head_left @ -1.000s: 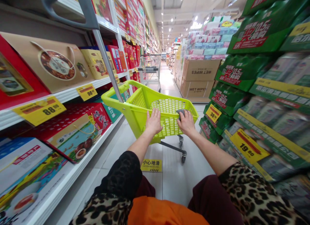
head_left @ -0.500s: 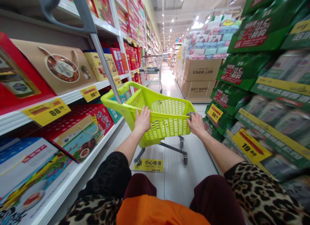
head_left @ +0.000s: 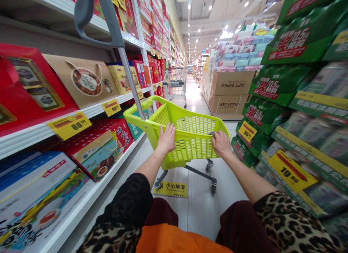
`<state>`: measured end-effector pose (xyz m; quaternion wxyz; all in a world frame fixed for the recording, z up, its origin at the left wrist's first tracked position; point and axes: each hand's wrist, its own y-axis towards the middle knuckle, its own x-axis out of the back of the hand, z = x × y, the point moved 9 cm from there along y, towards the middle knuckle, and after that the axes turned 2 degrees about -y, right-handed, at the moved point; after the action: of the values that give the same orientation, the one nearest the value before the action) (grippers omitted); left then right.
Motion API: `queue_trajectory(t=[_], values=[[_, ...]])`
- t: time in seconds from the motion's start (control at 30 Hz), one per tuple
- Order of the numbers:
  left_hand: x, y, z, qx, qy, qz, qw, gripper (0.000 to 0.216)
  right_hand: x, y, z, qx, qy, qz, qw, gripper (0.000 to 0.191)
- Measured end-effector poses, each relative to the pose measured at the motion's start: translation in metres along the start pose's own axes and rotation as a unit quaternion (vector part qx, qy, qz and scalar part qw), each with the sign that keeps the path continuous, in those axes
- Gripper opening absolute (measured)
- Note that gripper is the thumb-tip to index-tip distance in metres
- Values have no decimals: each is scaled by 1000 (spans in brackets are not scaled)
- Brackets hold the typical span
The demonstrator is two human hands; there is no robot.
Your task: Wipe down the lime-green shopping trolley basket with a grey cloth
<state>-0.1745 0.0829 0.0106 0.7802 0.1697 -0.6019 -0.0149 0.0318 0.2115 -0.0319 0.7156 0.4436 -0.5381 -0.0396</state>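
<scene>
A lime-green plastic shopping cart (head_left: 190,149) with a mesh basket stands sideways in front of me. Its tall grey handle (head_left: 118,28) rises at the left on a metal post. My left hand (head_left: 166,138) lies on the near upper side of the basket, fingers stretched out and holding nothing. Nearer the basket's right end, my right hand (head_left: 221,143) is closed at the near rim. A bit of dark grey cloth (head_left: 211,133) shows at its fingertips, pressed on the rim; most of it is hidden. The basket looks empty through its mesh.
Shelves (head_left: 81,117) of boxed goods with yellow price tags run along the left. Stacked green drink packs (head_left: 269,109) rise close on the right. Farther off are wet-wipe cartons (head_left: 230,104) and a metal cart (head_left: 175,84). A yellow floor sticker (head_left: 172,189) lies under the cart.
My right hand has slid left along the rim with the cloth, away from the basket's right corner. The left hand stays on the side. The whole view has shifted slightly.
</scene>
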Motion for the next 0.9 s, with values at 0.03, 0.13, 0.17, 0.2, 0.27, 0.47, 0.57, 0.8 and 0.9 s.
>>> queue_trajectory(t=[0.03, 0.13, 0.17, 0.2, 0.27, 0.47, 0.57, 0.8, 0.9], values=[[0, 0, -3, -3, -1, 2, 1000, 77, 1, -2, -2, -2, 5, -4, 1000, 30], [1, 2, -9, -12, -3, 12, 1000, 80, 3, -7, -9, -10, 17, -15, 1000, 31], [2, 3, -11, -15, -3, 14, 1000, 80, 5, -9, -11, -15, 19, -20, 1000, 32], [2, 4, -13, -16, -4, 14, 1000, 80, 7, -10, -11, -19, 20, -27, 999, 33], [4, 5, -15, -18, -5, 10, 1000, 79, 11, -11, -3, -18, 26, -38, 999, 34], [7, 2, -20, -23, -5, 9, 1000, 79, 13, 1, 64, 72, 69, -23, 995, 36], [7, 0, -18, -36, -1, 20, 999, 78, 10, 6, 74, 84, 65, 0, 994, 36], [12, -9, 23, 20, 23, -45, 999, 69, 3, 4, 21, 36, 29, 23, 999, 35], [12, -10, 25, 16, 21, -47, 999, 68, 2, 7, 21, 17, 42, 13, 999, 35]])
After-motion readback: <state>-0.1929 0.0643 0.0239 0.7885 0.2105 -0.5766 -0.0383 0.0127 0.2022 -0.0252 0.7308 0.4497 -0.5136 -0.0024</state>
